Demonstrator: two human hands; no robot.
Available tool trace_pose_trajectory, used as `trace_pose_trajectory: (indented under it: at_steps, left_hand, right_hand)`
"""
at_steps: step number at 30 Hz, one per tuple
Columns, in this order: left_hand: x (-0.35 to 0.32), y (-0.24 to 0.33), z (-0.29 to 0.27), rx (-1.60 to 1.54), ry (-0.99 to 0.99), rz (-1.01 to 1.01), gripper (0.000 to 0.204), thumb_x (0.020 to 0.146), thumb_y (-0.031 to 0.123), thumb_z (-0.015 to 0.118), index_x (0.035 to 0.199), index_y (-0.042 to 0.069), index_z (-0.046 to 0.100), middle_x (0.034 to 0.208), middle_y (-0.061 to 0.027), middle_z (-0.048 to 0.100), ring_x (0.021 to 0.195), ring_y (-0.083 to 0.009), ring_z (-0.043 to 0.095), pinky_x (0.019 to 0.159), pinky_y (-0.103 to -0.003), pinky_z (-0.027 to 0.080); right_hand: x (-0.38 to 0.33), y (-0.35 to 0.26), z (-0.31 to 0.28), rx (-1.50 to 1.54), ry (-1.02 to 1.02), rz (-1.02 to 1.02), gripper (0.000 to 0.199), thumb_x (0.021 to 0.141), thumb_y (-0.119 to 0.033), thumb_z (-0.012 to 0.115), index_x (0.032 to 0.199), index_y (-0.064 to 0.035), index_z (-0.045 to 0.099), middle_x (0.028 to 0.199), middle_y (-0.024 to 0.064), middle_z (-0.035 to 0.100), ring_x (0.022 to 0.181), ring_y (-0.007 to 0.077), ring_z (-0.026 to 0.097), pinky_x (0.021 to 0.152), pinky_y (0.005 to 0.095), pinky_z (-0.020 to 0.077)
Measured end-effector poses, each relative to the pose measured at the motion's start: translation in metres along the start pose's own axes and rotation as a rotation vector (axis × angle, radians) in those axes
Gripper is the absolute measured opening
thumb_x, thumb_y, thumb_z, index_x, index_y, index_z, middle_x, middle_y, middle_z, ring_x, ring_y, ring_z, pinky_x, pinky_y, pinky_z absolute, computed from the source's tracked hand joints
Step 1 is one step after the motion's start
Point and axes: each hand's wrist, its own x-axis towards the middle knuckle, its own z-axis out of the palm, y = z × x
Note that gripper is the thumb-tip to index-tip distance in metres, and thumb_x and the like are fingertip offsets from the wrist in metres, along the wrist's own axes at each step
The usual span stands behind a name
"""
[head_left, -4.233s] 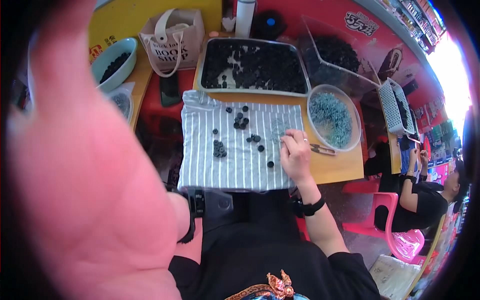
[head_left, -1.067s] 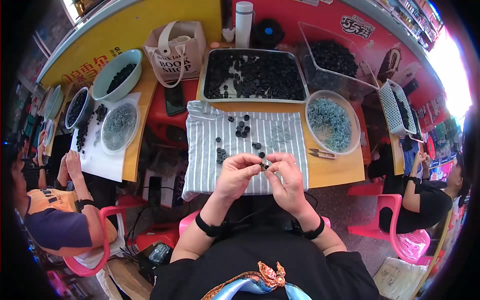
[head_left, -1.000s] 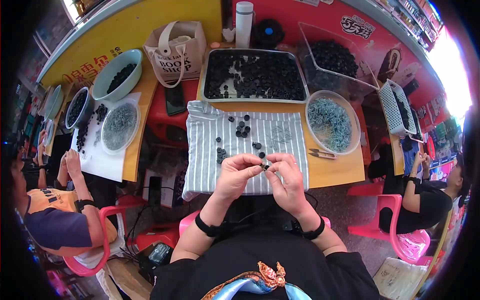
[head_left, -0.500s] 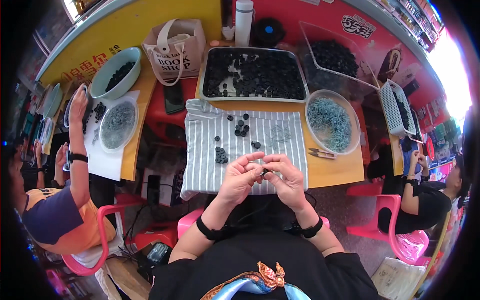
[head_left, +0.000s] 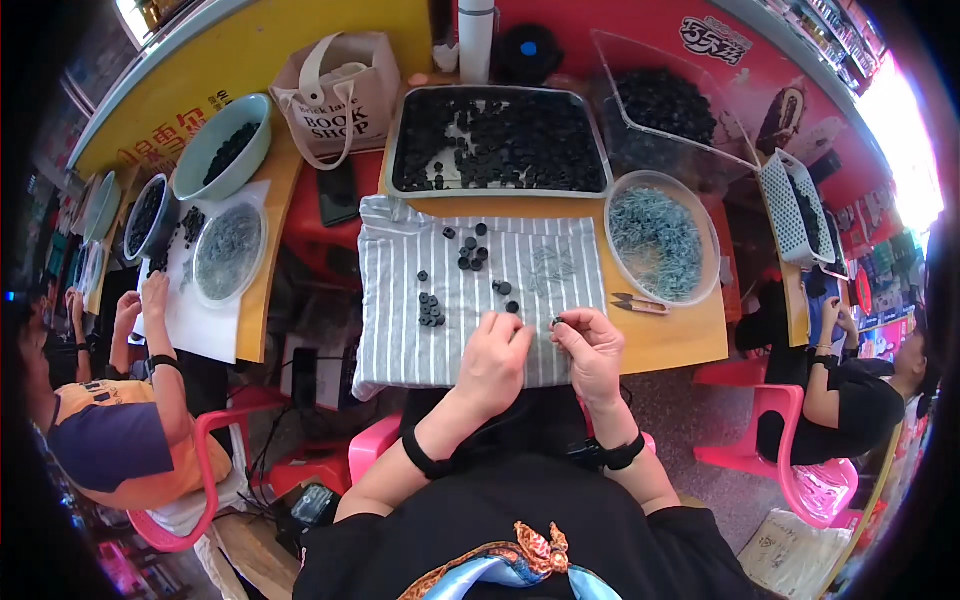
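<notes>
My right hand (head_left: 590, 358) is raised over the near right part of a striped grey cloth (head_left: 400, 355), its thumb and fingertips pinching a small black round piece (head_left: 557, 322). Beside it, my left hand (head_left: 493, 362) has its fingers drawn together and pointing down at the cloth. Whatever those fingertips may hold is hidden. Just beyond them lies a black piece (head_left: 512, 307), with more black round pieces (head_left: 472, 254) farther up. A tight cluster of black pieces (head_left: 431, 310) sits left of my left hand. Thin pale pins (head_left: 553, 264) are scattered on the cloth's right half.
Behind the cloth stands a metal tray (head_left: 400, 192) of black pieces. A round tub (head_left: 713, 262) of pins and small thread snips (head_left: 640, 304) are at the right. A canvas bag (head_left: 340, 110) and a white bottle (head_left: 476, 45) stand farther back. People sit at both sides.
My hands were together over the cloth's near edge and have parted. The left moved forward onto the cloth; the right moved slightly right with the piece. The person at left lowered a raised arm.
</notes>
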Motion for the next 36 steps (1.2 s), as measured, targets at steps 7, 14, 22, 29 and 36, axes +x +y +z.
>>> trace_pose_trajectory:
  at_steps: [7,14,22,29,36]
  left_hand:
    - [-0.013,0.007,-0.005,0.035,-0.168,0.105,0.029,0.07,-0.004,0.059,0.098,-0.005,0.065,0.099,-0.0157,0.06,0.09,-0.0341,0.056,0.077,-0.039,0.05]
    - [-0.014,-0.011,0.001,-0.571,-0.127,-0.184,0.02,0.078,-0.009,0.061,0.097,-0.004,0.063,0.09,-0.0085,0.06,0.082,-0.0206,0.06,0.072,-0.03,0.049]
    - [-0.008,-0.018,0.007,-1.445,0.104,-0.666,0.019,0.09,0.001,0.069,0.109,-0.001,0.068,0.095,-0.0053,0.07,0.085,-0.0088,0.064,0.076,-0.023,0.051]
    - [-0.006,-0.027,0.001,-1.681,0.026,-0.63,0.022,0.089,-0.003,0.066,0.111,-0.002,0.067,0.104,-0.0102,0.071,0.093,-0.0142,0.067,0.085,-0.026,0.053]
    - [-0.008,-0.033,-0.001,-1.855,0.055,-0.648,0.023,0.088,-0.002,0.069,0.111,-0.002,0.067,0.106,-0.0116,0.071,0.095,-0.0167,0.067,0.091,-0.03,0.053]
  right_hand:
    - [0.004,0.008,-0.01,0.025,-0.022,-0.022,0.018,0.088,0.006,0.065,0.106,0.0014,0.065,0.091,0.0066,0.069,0.079,0.0099,0.063,0.069,0.0214,0.0486]
    - [0.002,0.002,-0.002,0.068,0.034,-0.002,0.016,0.088,0.005,0.068,0.104,0.0011,0.066,0.088,0.0026,0.067,0.075,0.0075,0.06,0.067,0.0215,0.048]
    - [-0.012,-0.005,0.032,0.178,-0.038,0.008,0.016,0.091,0.002,0.064,0.108,0.0009,0.064,0.093,0.006,0.069,0.08,0.0107,0.064,0.073,0.0234,0.05]
    - [-0.005,-0.005,0.039,0.262,-0.069,0.005,0.016,0.093,0.002,0.063,0.109,0.0019,0.064,0.097,0.0058,0.068,0.084,0.0102,0.063,0.076,0.0238,0.0493]
    - [-0.013,-0.015,0.039,0.014,-0.079,-0.193,0.017,0.089,0.008,0.064,0.105,0.0026,0.064,0.095,0.0037,0.063,0.086,0.01,0.061,0.077,0.0227,0.0475]
